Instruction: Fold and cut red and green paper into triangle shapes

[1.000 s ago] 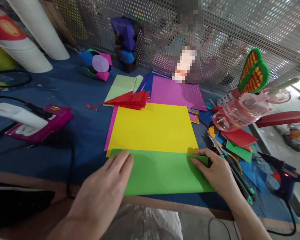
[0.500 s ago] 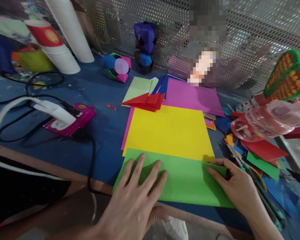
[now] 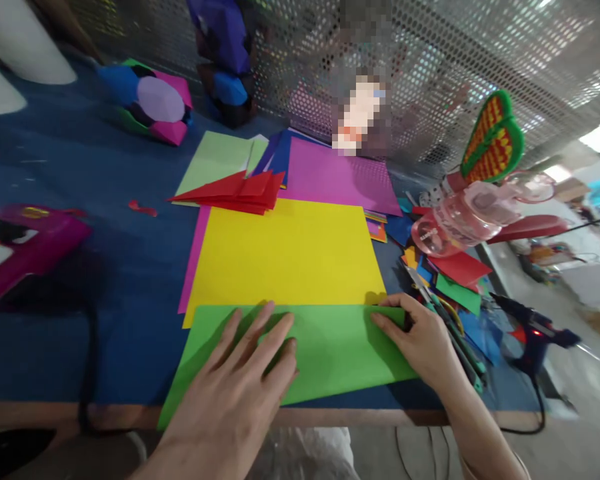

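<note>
A green sheet of paper [image 3: 337, 353] lies along the table's front edge, its upper edge meeting the yellow paper [image 3: 295, 257]. My left hand [image 3: 233, 377] rests flat on the green sheet's left half with its fingers spread. At the upper right corner, my right hand [image 3: 423, 337] pinches the green sheet between thumb and forefinger; its other fingers are mostly hidden. Magenta paper [image 3: 193, 270] peeks out along the yellow sheet's left side. Folded red paper pieces [image 3: 235, 192] lie across the yellow sheet's top left corner, with a purple sheet [image 3: 340, 173] behind.
Right of the papers are a utility knife [image 3: 455, 327], paper scraps [image 3: 463, 270], a pink bottle [image 3: 455, 223] and a glue gun [image 3: 535, 340] with a lit red light. A magenta power adapter [image 3: 35, 247] and cord sit left. Perforated metal [image 3: 290, 87] stands behind the table.
The view has swung right, bringing the glue gun into sight. The green sheet's lower right edge has risen a little in the right hand. Both hands keep their places on the sheet.
</note>
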`<state>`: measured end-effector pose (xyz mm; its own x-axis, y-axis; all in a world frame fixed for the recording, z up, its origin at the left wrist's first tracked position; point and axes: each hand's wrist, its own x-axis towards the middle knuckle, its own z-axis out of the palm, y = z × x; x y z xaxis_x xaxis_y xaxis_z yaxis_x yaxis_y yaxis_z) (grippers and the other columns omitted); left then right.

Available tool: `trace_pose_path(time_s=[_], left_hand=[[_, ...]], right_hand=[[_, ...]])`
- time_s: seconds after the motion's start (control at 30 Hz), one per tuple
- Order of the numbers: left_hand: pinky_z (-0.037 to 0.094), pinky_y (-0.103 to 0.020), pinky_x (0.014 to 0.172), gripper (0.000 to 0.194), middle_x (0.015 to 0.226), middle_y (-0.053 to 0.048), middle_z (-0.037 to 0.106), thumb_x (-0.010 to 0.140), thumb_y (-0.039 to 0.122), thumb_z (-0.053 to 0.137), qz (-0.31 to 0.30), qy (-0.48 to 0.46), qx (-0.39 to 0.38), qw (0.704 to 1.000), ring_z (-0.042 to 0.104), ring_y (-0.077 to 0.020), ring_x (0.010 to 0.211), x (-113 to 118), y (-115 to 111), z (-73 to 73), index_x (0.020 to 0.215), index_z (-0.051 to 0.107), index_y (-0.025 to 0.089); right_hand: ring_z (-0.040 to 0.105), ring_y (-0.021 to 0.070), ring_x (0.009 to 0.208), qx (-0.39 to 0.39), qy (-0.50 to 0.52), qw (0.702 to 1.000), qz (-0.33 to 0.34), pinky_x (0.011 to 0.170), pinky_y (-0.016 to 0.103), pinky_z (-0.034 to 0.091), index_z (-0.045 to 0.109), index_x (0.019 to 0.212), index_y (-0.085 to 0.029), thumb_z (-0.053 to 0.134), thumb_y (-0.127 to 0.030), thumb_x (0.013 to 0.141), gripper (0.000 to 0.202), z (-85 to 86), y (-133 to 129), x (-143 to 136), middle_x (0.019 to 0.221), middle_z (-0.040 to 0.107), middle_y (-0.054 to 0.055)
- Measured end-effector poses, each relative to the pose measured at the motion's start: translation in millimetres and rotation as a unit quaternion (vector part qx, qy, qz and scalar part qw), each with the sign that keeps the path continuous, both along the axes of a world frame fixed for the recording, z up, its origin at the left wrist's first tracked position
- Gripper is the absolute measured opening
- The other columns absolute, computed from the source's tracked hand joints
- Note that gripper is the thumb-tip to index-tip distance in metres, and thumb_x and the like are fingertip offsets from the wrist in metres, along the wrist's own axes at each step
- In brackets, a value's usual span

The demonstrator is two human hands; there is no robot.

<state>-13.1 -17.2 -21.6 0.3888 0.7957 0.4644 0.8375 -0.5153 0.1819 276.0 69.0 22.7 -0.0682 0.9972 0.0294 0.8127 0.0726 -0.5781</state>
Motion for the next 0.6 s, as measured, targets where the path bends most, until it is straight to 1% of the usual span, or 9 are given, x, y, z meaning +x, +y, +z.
trace_pose_path(time_s=[0.1, 0.2, 0.3, 0.37, 0.4, 0.47, 0.5, 0.53, 0.6], left_hand=[[0.029, -0.055, 0.132, 0.042, 0.155, -0.006, 0.066, 0.105, 0.015, 0.037, 0.008, -0.022, -0.006, 1.000, 0.050, -0.0342, 0.155, 0, -3, -9.3, 0.116, 0.078, 0.022], [0.021, -0.052, 0.137, 0.043, 0.158, -0.004, 0.064, 0.109, 0.021, 0.036, 0.002, -0.042, -0.031, 0.999, 0.043, -0.0317, 0.160, 0, -6, -10.5, 0.119, 0.078, 0.023], [0.017, -0.050, 0.139, 0.048, 0.159, -0.003, 0.063, 0.113, 0.030, 0.031, 0.001, -0.061, -0.045, 0.997, 0.039, -0.0295, 0.163, 0, -7, -7.3, 0.120, 0.078, 0.023], [0.017, -0.050, 0.140, 0.052, 0.161, -0.003, 0.062, 0.115, 0.034, 0.027, 0.007, -0.072, -0.042, 0.996, 0.037, -0.0294, 0.164, 0, -7, -7.1, 0.121, 0.078, 0.022], [0.017, -0.050, 0.140, 0.053, 0.161, -0.004, 0.061, 0.115, 0.035, 0.027, 0.007, -0.077, -0.041, 0.996, 0.036, -0.0296, 0.164, 0, -7, -8.2, 0.122, 0.077, 0.022], [0.017, -0.052, 0.140, 0.053, 0.161, -0.005, 0.061, 0.115, 0.037, 0.027, 0.003, -0.086, -0.042, 0.995, 0.035, -0.0305, 0.165, 0, -8, -12.4, 0.124, 0.077, 0.022], [0.018, -0.053, 0.140, 0.052, 0.161, -0.005, 0.061, 0.115, 0.038, 0.027, 0.001, -0.092, -0.042, 0.995, 0.035, -0.0308, 0.165, -1, -9, -15.1, 0.126, 0.076, 0.022], [0.018, -0.054, 0.140, 0.051, 0.161, -0.004, 0.061, 0.114, 0.039, 0.028, -0.001, -0.100, -0.041, 0.994, 0.036, -0.0312, 0.164, -1, -10, -17.9, 0.127, 0.075, 0.023], [0.019, -0.057, 0.140, 0.046, 0.162, -0.004, 0.061, 0.112, 0.039, 0.034, -0.007, -0.109, -0.034, 0.993, 0.037, -0.0323, 0.164, -2, -10, -22.9, 0.131, 0.073, 0.025]], right_hand=[[0.059, 0.0176, 0.063, 0.010, -0.011, 1.000, 0.012, 0.062, 0.029, 0.047, 0.074, 0.091, -0.025, 0.071, -0.046, 0.089, 0.022, -3.2, -1, 2, 0.078, 0.072, 0.001], [0.068, 0.0205, 0.075, 0.060, -0.031, 0.997, 0.033, 0.068, 0.032, 0.055, 0.076, 0.101, -0.024, 0.070, -0.042, 0.094, 0.021, -8.5, -2, 5, 0.094, 0.076, 0.005], [0.073, 0.0261, 0.099, 0.147, -0.083, 0.984, 0.060, 0.084, 0.039, 0.062, 0.076, 0.114, -0.021, 0.069, -0.036, 0.099, 0.022, -9.7, -7, 4, 0.115, 0.076, 0.011], [0.072, 0.0284, 0.113, 0.193, -0.130, 0.968, 0.091, 0.097, 0.045, 0.062, 0.075, 0.122, -0.020, 0.062, -0.025, 0.103, 0.023, -6.4, -13, -2, 0.123, 0.075, 0.014], [0.070, 0.0280, 0.119, 0.204, -0.147, 0.961, 0.116, 0.102, 0.046, 0.061, 0.074, 0.126, -0.019, 0.055, -0.017, 0.104, 0.029, -3.8, -17, -7, 0.127, 0.075, 0.014], [0.068, 0.0249, 0.129, 0.198, -0.165, 0.949, 0.184, 0.111, 0.045, 0.058, 0.070, 0.135, -0.018, 0.041, -0.002, 0.102, 0.047, 1.6, -26, -18, 0.135, 0.075, 0.012], [0.065, 0.0241, 0.135, 0.181, -0.168, 0.945, 0.215, 0.116, 0.044, 0.056, 0.067, 0.141, -0.017, 0.038, 0.000, 0.101, 0.052, 3.9, -30, -24, 0.142, 0.073, 0.012], [0.063, 0.0242, 0.140, 0.165, -0.169, 0.942, 0.239, 0.119, 0.045, 0.055, 0.064, 0.146, -0.015, 0.038, 0.000, 0.101, 0.053, 5.6, -34, -30, 0.147, 0.071, 0.012], [0.060, 0.0260, 0.145, 0.137, -0.173, 0.939, 0.266, 0.121, 0.047, 0.054, 0.059, 0.151, -0.013, 0.044, -0.008, 0.105, 0.048, 7.4, -38, -40, 0.153, 0.067, 0.012]])
